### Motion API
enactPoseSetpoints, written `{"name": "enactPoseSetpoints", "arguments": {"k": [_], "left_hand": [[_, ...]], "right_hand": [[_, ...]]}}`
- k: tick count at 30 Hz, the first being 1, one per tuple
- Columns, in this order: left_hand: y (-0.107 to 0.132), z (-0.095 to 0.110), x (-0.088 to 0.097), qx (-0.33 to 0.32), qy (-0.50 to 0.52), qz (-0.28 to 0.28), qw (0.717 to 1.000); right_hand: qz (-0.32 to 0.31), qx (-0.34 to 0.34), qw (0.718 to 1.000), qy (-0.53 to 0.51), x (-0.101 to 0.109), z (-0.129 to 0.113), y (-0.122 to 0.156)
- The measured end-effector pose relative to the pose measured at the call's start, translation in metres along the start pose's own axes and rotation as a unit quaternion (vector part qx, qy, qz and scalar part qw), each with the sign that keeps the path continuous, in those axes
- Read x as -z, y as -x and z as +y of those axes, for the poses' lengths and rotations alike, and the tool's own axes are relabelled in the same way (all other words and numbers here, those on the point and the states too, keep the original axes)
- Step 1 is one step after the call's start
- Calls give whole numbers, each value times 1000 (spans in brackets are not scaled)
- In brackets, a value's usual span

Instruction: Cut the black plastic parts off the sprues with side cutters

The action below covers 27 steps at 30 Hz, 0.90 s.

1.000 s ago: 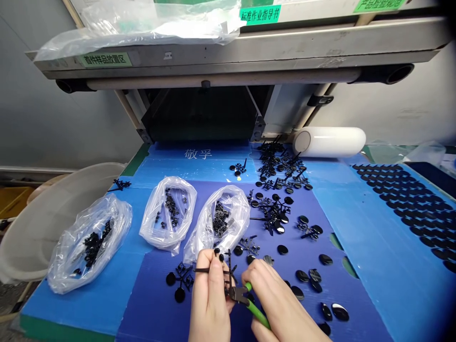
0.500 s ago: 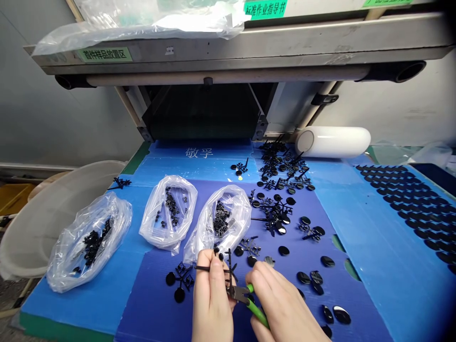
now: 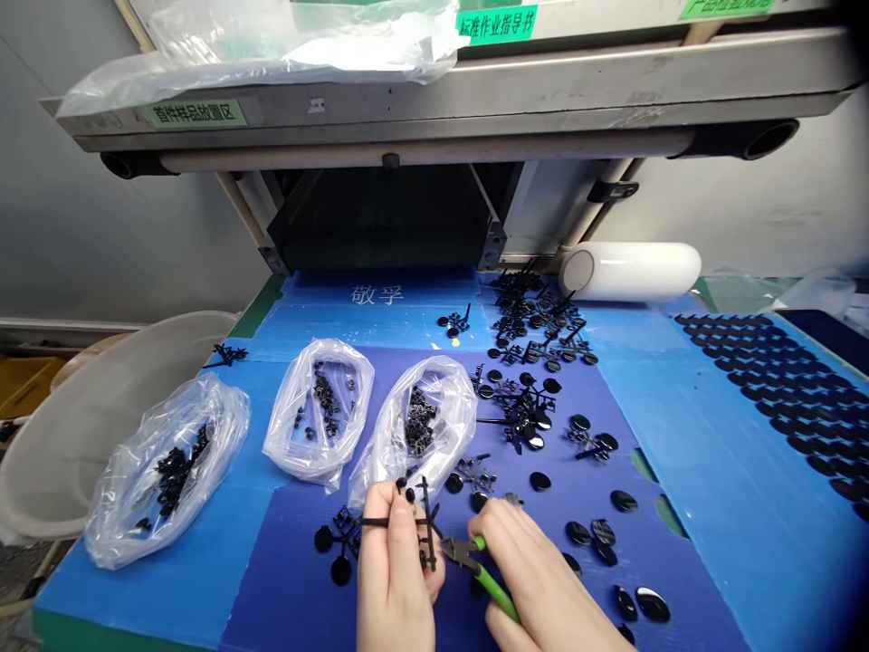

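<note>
Pinched in my left hand is a black plastic sprue, its thin branches sticking out past the fingers. My right hand grips green-handled side cutters, their jaws just right of the sprue; whether they touch it I cannot tell. Beyond the left hand stands an open clear bag with small black parts inside. Left of the hand lies another sprue with round black discs. Several loose black discs lie around the right hand.
Two more clear bags with black parts stand to the left, near a large pale tub. Piled sprues lie at the back beside a white cylinder. Rows of black discs cover the right side. A metal shelf spans above.
My left hand has shifted slightly left with the sprue, and the sprue has turned a little. The cutter jaws, earlier over a sprue branch, now sit to its right.
</note>
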<state>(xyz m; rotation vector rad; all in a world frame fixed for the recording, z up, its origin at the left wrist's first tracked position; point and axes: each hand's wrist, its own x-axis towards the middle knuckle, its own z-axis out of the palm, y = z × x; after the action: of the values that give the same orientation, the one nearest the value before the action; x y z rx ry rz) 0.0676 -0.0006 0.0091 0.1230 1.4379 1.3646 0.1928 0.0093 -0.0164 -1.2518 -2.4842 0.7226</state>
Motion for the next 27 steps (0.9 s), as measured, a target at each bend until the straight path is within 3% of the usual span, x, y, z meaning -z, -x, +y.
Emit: {"name": "enactPoseSetpoints", "arguments": {"k": [7, 14, 19, 25, 27], "left_hand": [[6, 5, -5, 31, -11, 61, 998], [5, 3, -3, 30, -57, 53, 996], [4, 2, -1, -13, -108, 17, 994], [2, -1, -1, 10, -87, 41, 995], [0, -4, -1, -17, -94, 39, 995]], "right_hand": [[-11, -5, 999, -37, 3, -9, -8], [-28, -4, 999, -30, 6, -7, -10], [-53, -7, 999, -9, 11, -5, -11], [-47, 5, 999, 12, 9, -4, -12], [-41, 10, 999, 22, 5, -3, -13]]}}
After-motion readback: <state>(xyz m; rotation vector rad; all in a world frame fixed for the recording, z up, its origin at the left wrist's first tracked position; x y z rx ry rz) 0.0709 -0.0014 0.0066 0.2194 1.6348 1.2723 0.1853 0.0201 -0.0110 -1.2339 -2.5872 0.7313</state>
